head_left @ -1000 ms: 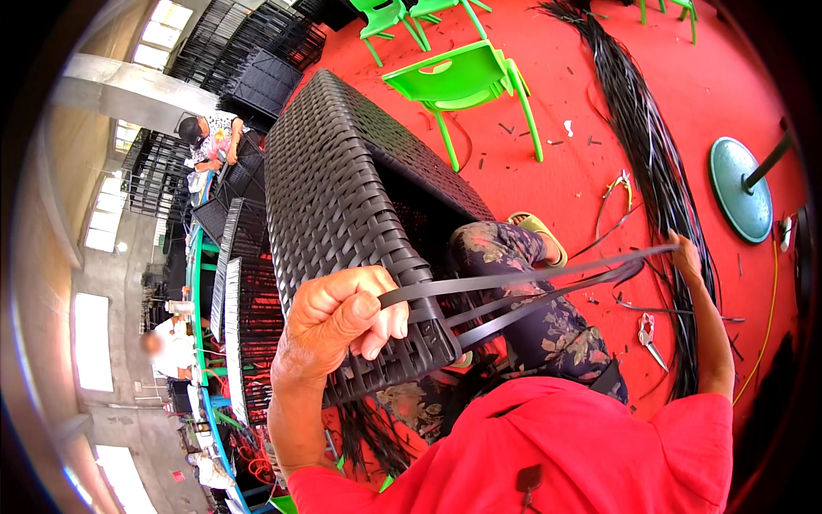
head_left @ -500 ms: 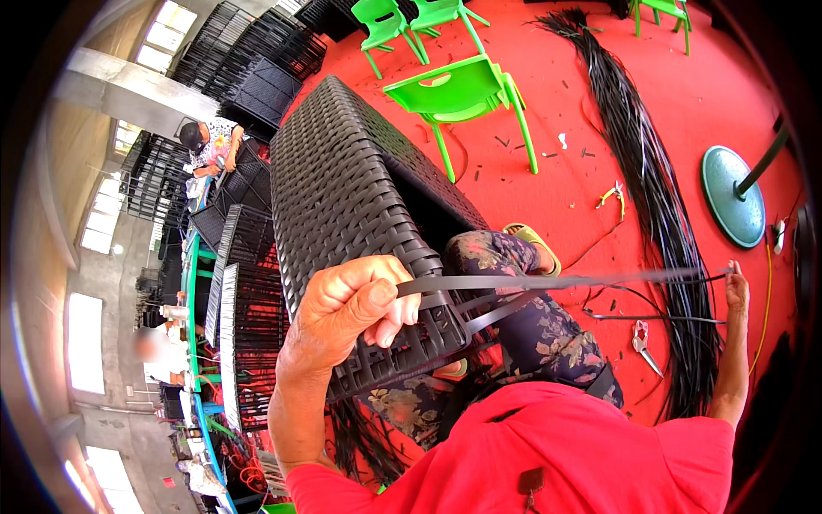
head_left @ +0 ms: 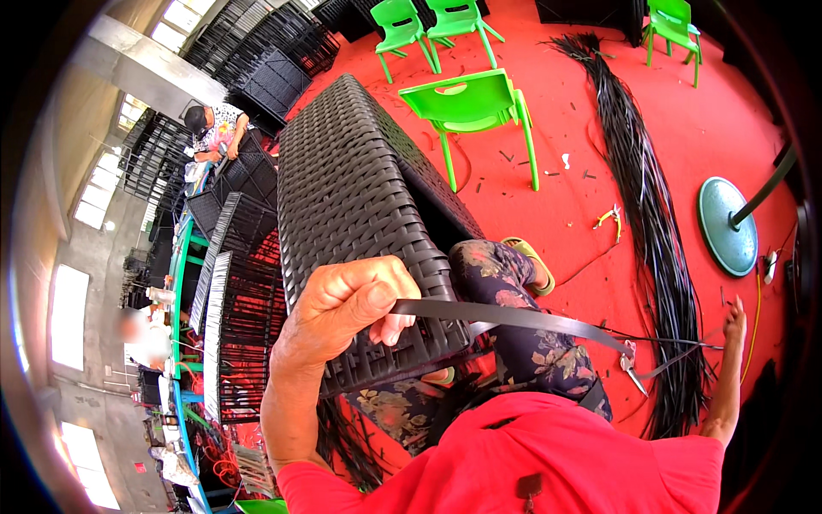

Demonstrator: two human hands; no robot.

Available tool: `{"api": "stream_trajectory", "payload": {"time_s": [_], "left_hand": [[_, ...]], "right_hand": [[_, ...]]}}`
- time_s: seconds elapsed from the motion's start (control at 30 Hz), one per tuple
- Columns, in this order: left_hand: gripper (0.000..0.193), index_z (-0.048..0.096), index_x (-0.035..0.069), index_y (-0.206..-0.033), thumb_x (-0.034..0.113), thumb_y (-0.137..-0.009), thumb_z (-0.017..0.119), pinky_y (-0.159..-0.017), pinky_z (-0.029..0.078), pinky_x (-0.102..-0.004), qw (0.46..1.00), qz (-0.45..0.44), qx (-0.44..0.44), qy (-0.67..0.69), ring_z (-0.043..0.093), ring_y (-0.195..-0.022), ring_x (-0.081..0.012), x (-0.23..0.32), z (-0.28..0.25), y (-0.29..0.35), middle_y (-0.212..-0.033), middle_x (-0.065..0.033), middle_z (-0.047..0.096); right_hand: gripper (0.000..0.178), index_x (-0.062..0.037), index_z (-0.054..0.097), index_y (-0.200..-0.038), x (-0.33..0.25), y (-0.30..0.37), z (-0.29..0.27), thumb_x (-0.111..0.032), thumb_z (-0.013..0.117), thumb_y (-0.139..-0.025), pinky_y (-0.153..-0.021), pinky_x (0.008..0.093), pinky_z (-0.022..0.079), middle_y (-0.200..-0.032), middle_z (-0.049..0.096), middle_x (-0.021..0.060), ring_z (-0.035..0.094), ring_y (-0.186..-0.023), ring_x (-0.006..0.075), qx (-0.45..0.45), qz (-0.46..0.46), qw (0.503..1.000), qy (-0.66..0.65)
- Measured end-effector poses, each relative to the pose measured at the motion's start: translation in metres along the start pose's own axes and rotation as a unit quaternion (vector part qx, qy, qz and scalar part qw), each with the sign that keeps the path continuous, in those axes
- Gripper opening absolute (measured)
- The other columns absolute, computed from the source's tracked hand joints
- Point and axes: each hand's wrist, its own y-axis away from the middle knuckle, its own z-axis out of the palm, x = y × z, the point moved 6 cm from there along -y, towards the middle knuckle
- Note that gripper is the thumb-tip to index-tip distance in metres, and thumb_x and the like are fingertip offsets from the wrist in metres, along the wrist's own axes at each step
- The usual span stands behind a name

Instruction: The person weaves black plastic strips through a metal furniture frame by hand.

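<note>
My left hand (head_left: 364,300) is closed in a fist on a flat black weaving strip (head_left: 522,317), at the near end of a woven black wicker piece (head_left: 342,171). From the fist the strip runs right across my patterned trousers, sagging and curling toward the floor. The wicker piece stands before me, beside my legs, its side covered in a tight weave. My right hand (head_left: 735,319) is stretched far out to the right with its fingers apart, small in view. Strip ends lie close to it, but it appears to hold none.
A long bundle of black strips (head_left: 638,180) lies on the red floor. Scissors (head_left: 631,368) and yellow-handled pliers (head_left: 610,221) lie near it. A green chair (head_left: 467,103) stands ahead; a round metal base (head_left: 728,226) is at right. Black frames (head_left: 248,334) and a co-worker (head_left: 218,133) are at left.
The strip, stretched nearly straight before, now sags and curls. My right hand has moved down and come off the strip, while my left hand keeps its grip. The view has shifted slightly.
</note>
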Motion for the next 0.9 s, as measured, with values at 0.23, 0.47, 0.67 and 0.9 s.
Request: {"api": "stream_trajectory", "payload": {"time_s": [0.23, 0.47, 0.67, 0.9], "left_hand": [[0.05, 0.055, -0.001, -0.065, 0.039, -0.093, 0.042, -0.048, 0.037, -0.0224, 0.999, -0.018, 0.028, -0.04, 0.046, -0.051, -0.0128, -0.017, -0.019, 0.006, -0.061, -0.0092, 0.051], [0.047, 0.049, -0.004, -0.118, 0.033, -0.089, 0.055, -0.045, 0.038, -0.0157, 0.998, -0.003, 0.046, -0.03, 0.045, -0.056, -0.0014, -0.011, -0.015, 0.004, -0.065, 0.0022, 0.051], [0.038, 0.052, -0.002, -0.105, 0.033, -0.089, 0.053, -0.038, 0.031, -0.0168, 0.994, -0.055, 0.083, 0.053, 0.043, -0.044, -0.0049, -0.017, -0.021, 0.008, -0.059, -0.0027, 0.052], [0.027, 0.053, 0.001, -0.09, 0.028, -0.091, 0.05, -0.039, 0.032, -0.0183, 0.99, -0.049, 0.1, 0.087, 0.045, -0.042, -0.0087, -0.022, -0.027, 0.014, -0.057, -0.0067, 0.053]], "right_hand": [[0.036, -0.0113, 0.051, -0.124, -0.012, 0.344, 0.451, -0.026, 0.052, -0.091, -0.049, 0.0151, 0.027, -0.089, 0.057, -0.0014, 0.036, -0.059, 0.0008, -0.294, -0.326, 0.861, 0.258], [0.036, -0.0099, 0.059, -0.114, 0.047, 0.628, 0.593, -0.005, 0.057, -0.079, -0.069, 0.0288, 0.05, -0.098, 0.063, 0.0096, 0.061, -0.083, 0.0197, -0.613, -0.609, 0.464, 0.196], [0.045, -0.0195, 0.063, -0.109, 0.049, 0.625, 0.572, -0.011, 0.061, -0.065, -0.049, 0.0273, 0.044, -0.072, 0.056, -0.0018, 0.053, -0.058, 0.0124, -0.496, -0.777, 0.276, 0.273], [0.04, -0.0131, 0.064, -0.105, 0.034, 0.515, 0.551, -0.005, 0.063, -0.066, -0.057, 0.0313, 0.047, -0.078, 0.06, 0.0035, 0.057, -0.066, 0.0188, -0.433, -0.764, 0.296, 0.376]]}}
